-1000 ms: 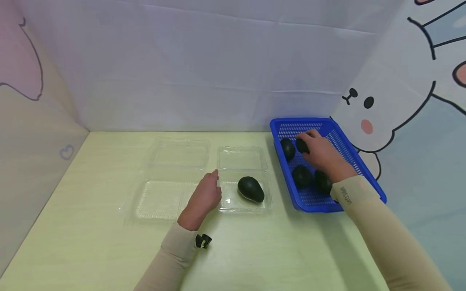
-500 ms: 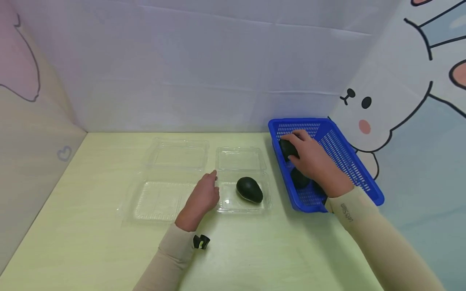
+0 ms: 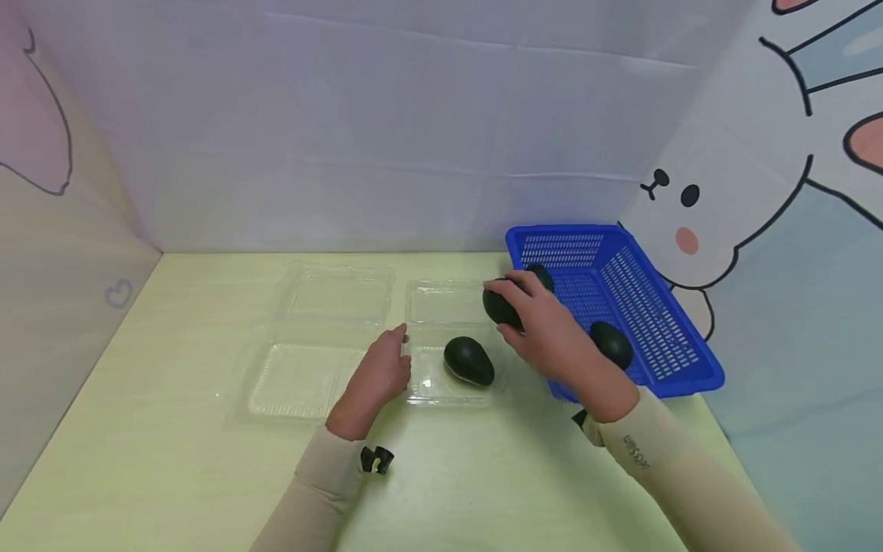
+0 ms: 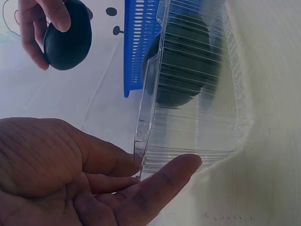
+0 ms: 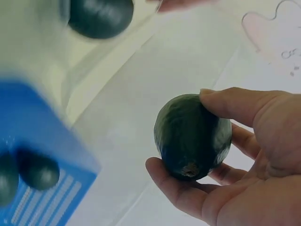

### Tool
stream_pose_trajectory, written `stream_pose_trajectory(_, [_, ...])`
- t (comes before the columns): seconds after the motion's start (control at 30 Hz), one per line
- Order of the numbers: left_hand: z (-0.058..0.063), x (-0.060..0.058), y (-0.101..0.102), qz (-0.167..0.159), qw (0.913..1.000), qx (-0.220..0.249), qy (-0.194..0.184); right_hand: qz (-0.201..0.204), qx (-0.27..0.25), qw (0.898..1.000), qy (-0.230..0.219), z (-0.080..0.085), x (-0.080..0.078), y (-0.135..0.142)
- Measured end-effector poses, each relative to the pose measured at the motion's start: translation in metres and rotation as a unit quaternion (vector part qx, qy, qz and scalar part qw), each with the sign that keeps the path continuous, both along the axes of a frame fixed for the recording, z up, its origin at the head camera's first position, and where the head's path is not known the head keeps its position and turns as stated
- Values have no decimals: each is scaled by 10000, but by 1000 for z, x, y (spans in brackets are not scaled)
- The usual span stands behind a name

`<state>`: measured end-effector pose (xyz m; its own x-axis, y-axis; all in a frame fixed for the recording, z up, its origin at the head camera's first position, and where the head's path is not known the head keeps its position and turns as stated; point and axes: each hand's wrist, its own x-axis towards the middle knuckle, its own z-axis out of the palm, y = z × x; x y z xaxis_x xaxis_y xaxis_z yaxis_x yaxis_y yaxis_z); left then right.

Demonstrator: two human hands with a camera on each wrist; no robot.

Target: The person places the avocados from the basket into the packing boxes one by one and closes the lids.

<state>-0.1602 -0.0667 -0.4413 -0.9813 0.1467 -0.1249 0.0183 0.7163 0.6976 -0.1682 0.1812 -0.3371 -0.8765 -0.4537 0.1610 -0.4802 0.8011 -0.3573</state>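
So the right hand (image 3: 545, 330) is curling its thumb and fingers round an avocado (image 3: 502, 307), holding it up in the air between the blue basket (image 3: 641, 299) and the clear container (image 3: 426, 387). The left hand (image 3: 375, 372) is pinching the container's edge with thumb and finger, barely a gap there. A loose avocado (image 3: 469, 361) is already lying in the container, and at least two are sitting in the basket; the arm might be hiding more.

What's worrying me: that skin is looking pretty slick, and the blossom or stem end is poking out, so a loosening thumb could mean a drop. Coming in low, the fruit could be clipping the container's rim or bumping the loose one into a roll. And the plastic's looking flimsy, so if the left hand is easing off, a knock might be sliding it across the tabletop (image 3: 441, 491).
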Motion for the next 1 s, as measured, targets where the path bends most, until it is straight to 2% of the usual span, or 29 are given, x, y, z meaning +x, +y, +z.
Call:
stream_pose_trajectory(0.27, [1, 1, 0, 68, 10000, 24, -29, 154, -110, 9998, -55, -26, 21, -34])
stream_pose_trajectory(0.53, [0, 1, -1, 89, 10000, 24, 27, 386, -150, 9983, -408, -59, 36, -57])
stream_pose_trajectory(0.7, [0, 1, -1, 41, 9999, -5, 103, 422, -164, 9986, -258, -75, 40, -61])
stream_pose_trajectory(1.0, [0, 0, -1, 50, 9999, -64, 129, 327, 182, 9992, 157, -89, 41, -62])
